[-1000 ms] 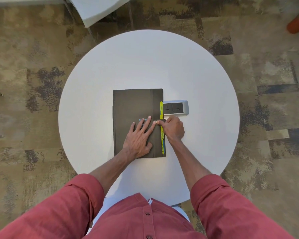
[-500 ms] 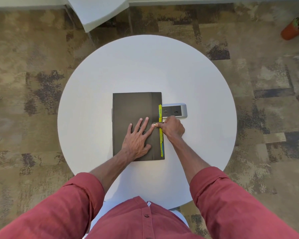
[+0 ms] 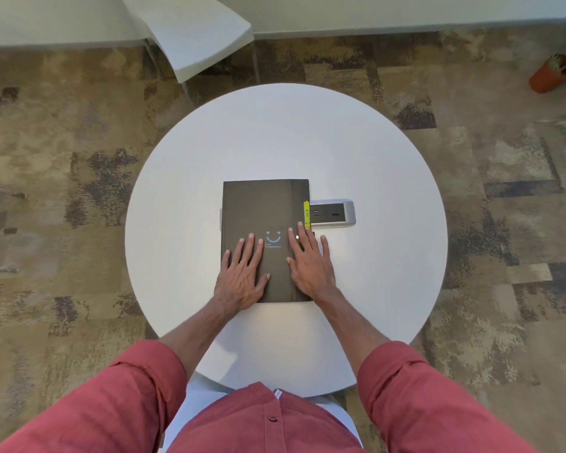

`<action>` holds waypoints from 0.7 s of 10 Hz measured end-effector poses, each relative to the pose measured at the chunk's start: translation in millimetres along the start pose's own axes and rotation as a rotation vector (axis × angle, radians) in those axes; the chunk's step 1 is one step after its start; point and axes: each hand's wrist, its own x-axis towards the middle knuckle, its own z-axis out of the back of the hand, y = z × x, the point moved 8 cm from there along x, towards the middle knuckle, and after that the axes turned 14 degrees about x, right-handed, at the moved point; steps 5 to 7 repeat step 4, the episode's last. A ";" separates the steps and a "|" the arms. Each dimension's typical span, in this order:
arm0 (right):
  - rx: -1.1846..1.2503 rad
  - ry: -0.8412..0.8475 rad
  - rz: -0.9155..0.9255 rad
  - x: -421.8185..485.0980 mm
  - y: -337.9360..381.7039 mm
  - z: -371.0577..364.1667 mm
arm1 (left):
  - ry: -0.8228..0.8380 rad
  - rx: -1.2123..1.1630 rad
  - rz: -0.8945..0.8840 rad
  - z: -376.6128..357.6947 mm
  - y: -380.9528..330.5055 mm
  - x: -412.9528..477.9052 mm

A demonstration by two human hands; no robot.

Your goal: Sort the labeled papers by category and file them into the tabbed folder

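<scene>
A dark closed folder (image 3: pixel 262 207) with a small blue smile mark lies flat in the middle of the round white table (image 3: pixel 373 158). A yellow-green tab (image 3: pixel 306 213) sticks out at its right edge. My left hand (image 3: pixel 241 276) rests flat on the folder's lower left, fingers straight and spread. My right hand (image 3: pixel 309 261) lies flat on the folder's lower right, covering its right edge there, with a ring on one finger. No loose papers are in view.
A grey power socket unit (image 3: pixel 335 213) sits on the table just right of the folder. A white chair (image 3: pixel 196 31) stands beyond the table's far edge. A terracotta plant pot (image 3: pixel 551 73) is on the carpet at far right.
My right hand has left the tabs at the folder's right edge and now lies flat on the cover. My left hand has slid left and down. The lower tabs are now hidden.
</scene>
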 end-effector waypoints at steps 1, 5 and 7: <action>0.000 0.042 -0.006 3.1 0.6 0.4 | 0.010 -0.006 -0.004 1.3 3.4 -6.0; 0.024 -0.034 -0.055 -6.1 34.4 36.5 | -0.104 0.024 -0.012 51.9 33.2 -14.1; 0.024 -0.034 -0.055 -6.1 34.4 36.5 | -0.104 0.024 -0.012 51.9 33.2 -14.1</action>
